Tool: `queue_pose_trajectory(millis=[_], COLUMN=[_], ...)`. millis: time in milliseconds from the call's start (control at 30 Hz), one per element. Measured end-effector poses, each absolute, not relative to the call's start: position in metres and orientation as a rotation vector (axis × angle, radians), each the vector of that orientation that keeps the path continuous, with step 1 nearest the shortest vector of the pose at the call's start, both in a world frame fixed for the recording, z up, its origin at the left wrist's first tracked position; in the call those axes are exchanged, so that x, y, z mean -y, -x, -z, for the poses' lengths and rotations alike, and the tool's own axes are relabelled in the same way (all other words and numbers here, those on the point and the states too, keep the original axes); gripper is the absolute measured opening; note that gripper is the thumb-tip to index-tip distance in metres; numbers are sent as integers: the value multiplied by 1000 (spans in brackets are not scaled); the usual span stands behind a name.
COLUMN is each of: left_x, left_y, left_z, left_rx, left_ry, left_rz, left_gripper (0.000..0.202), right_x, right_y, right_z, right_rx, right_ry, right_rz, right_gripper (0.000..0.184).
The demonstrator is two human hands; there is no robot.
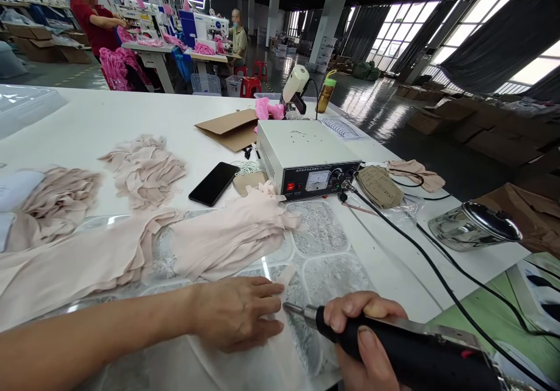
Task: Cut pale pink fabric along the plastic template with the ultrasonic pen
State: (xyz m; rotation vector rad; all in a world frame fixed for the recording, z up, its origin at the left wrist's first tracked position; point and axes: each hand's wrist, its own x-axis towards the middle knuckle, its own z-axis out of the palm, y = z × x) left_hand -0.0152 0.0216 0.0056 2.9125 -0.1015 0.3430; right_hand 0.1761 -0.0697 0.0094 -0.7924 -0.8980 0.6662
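Observation:
My left hand (240, 312) lies palm down with fingers stretched out, pressing a piece of thin pale beige fabric (280, 356) against the patterned clear mat (332, 274). My right hand (367, 338) is wrapped around a black corded handpiece (406, 350). Its slim metal tip points left and sits at the fabric's edge, close beside my left fingertips; whether it touches the cloth I cannot tell. Just beyond my left hand is a stack of beige fabric pieces (231, 230), with a longer layered stack (83, 257) to its left.
Behind the mat stands a control box (310, 152) with a dial. Near it are a black phone (214, 183), folded cardboard (230, 128), a bottle (326, 93) and a glass jar (472, 227). Cables (420, 251) cross the right side. Fabric piles (146, 172) lie left; two people work at sewing machines beyond.

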Motion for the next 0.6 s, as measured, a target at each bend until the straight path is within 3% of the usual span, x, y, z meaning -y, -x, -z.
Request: queue_pose_trajectory(millis=[600], left_x=[-21], left_y=[18], left_z=[1], left_rx=[90], left_ry=[-2922], left_rz=[-329], left_gripper=[26], right_x=[61], right_y=[-180], right_z=[-6], right_rx=[875], right_ry=[777], right_rz=[-686], right_gripper=[8])
